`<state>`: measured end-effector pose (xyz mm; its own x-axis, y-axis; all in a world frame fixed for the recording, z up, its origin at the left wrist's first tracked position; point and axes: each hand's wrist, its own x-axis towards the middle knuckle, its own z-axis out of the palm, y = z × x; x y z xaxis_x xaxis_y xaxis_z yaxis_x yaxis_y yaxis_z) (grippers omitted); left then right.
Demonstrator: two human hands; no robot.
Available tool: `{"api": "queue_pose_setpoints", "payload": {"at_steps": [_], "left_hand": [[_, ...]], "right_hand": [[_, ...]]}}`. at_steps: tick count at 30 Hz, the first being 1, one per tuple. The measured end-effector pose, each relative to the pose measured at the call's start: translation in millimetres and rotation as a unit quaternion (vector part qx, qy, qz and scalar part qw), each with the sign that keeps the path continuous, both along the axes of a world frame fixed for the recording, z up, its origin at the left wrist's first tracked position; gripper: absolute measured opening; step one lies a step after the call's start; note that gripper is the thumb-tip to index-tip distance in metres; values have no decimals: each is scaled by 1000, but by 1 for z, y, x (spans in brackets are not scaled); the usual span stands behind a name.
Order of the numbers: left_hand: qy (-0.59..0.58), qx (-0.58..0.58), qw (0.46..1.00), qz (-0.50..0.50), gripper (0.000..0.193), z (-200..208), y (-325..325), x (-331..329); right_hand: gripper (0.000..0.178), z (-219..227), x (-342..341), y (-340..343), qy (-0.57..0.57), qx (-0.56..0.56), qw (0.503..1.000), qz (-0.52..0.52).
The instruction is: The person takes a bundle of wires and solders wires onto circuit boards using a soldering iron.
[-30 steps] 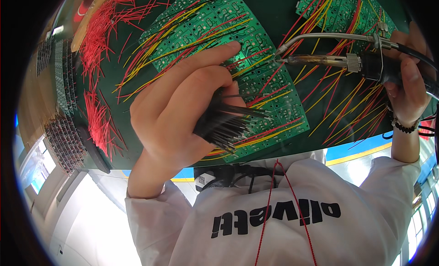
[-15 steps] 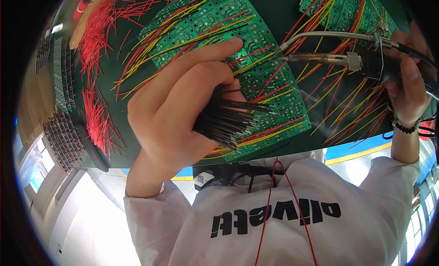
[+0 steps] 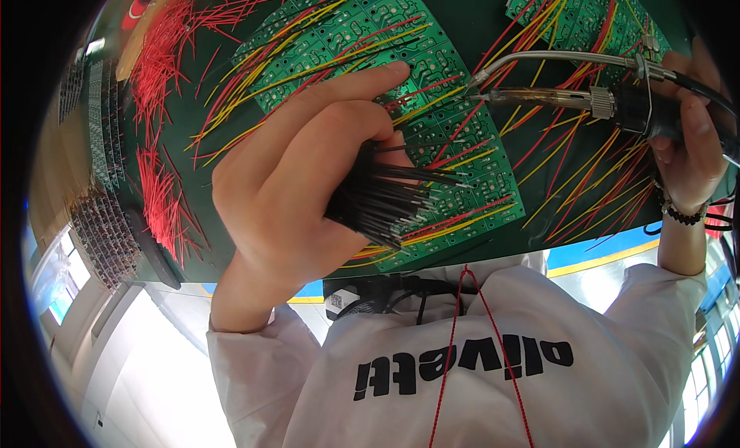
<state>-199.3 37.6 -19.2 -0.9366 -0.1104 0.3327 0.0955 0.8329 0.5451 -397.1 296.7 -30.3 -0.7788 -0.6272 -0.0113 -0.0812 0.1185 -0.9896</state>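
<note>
My left hand (image 3: 285,186) is closed around a bundle of black wires (image 3: 378,205), their stripped ends fanning to the right. Its index finger reaches out over the green circuit board panel (image 3: 493,182), which carries rows of red and yellow wires. In my right hand (image 3: 690,136) is a soldering iron (image 3: 539,99), its tip at the panel near the middle of the view. A curved metal solder feed tube (image 3: 555,57), clamped to the iron, ends close to that tip. The exact contact at the tip is too small to make out.
Loose red wires (image 3: 162,78) lie heaped along the left of the dark green work mat (image 3: 220,240). A second wired circuit board panel (image 3: 586,32) is at the far right. Yellow and red wires (image 3: 593,178) spread between it and the mat's near edge.
The soldering iron's handle and clamp have shifted very slightly to the right with my right hand. My left hand has barely moved and still holds the black wires.
</note>
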Motion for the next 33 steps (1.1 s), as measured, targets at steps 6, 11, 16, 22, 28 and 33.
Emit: {"api": "queue_pose_setpoints", "payload": {"at_steps": [6,11,16,22,28,33], "left_hand": [[3,0,1000,0,13,0,0,-1],[12,-8,1000,5,13,-1,1,-1],[3,-6,1000,7,12,0,1,-1],[12,-6,1000,5,12,-1,1,-1],[2,-4,1000,4,13,0,2,0],[-6,-9,1000,2,13,2,2,1]], "right_hand": [[23,-6,-1,10,19,40,999,-16],[24,-11,-10,29,-53,17,997,-52],[20,-14,-12,28,-60,15,995,-73],[17,-9,-6,15,-9,-25,999,29],[18,3,0,-5,60,21,996,70],[27,-10,-7,21,-1,35,999,-40]]}}
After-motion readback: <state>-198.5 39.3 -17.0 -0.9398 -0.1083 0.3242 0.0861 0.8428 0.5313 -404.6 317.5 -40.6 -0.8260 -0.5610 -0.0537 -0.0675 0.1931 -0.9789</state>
